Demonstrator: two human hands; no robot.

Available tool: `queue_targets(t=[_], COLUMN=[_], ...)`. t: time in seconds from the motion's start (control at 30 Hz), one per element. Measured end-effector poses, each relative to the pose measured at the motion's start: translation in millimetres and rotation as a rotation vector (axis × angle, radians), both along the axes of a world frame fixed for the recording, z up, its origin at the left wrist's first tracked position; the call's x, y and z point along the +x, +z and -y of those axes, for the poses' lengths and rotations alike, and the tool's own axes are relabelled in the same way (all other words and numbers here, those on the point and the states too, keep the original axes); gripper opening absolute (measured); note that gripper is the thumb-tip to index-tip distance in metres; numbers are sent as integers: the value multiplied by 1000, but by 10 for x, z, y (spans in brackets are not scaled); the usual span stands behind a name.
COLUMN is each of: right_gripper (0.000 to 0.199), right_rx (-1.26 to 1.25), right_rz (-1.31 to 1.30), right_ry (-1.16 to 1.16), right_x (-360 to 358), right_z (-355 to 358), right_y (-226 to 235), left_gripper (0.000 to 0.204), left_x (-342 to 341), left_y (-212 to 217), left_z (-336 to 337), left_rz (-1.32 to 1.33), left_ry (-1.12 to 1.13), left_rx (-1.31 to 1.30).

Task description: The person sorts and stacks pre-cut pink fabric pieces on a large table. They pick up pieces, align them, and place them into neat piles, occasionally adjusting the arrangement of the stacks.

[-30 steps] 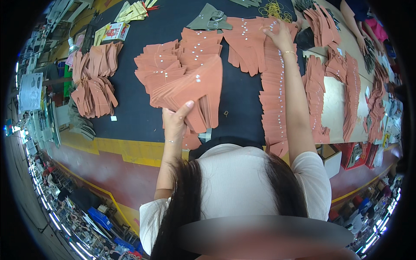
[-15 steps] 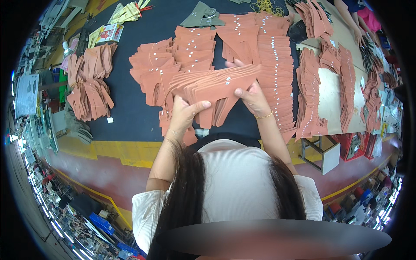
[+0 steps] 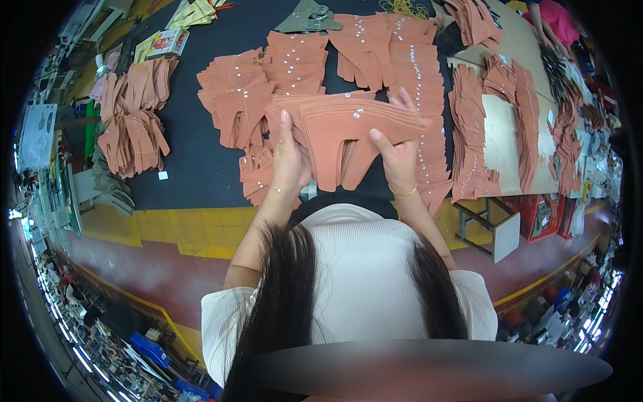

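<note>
Both hands hold a fanned stack of terracotta-coloured, leg-shaped leather cut pieces (image 3: 348,130) above the dark worktop (image 3: 187,167). The left hand (image 3: 289,157) has its fingers closed on the stack's left end, the right hand (image 3: 396,144) on its right end. More such pieces lie in overlapping rows (image 3: 415,74) beyond.

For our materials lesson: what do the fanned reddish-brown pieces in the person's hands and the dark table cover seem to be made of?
Fanned pieces: probably thin leather or a leather-like sheet, matte; they have clean cut edges and hold flat yet flex. Table cover: apparently a dark, dull mat or cloth, without shine; the exact kind is unclear.
</note>
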State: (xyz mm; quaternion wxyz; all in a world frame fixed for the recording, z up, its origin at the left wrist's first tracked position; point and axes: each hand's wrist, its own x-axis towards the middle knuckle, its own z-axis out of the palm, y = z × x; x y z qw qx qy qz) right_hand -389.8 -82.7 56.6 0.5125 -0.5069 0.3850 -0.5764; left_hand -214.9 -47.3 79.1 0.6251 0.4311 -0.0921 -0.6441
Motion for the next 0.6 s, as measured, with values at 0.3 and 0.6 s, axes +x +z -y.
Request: queue_targets(t=[0.3, 0.6], right_gripper=[49, 38], right_rx=[333, 2], right_rz=[8, 170], right_ry=[111, 259], right_x=[-85, -190], right_z=[-175, -549], right_y=[76, 245], left_gripper=[60, 62], left_x=[-41, 7], left_y=[-73, -18], left_z=[-129, -86], left_rz=[-39, -52], left_ry=[-14, 24], left_rx=[58, 24])
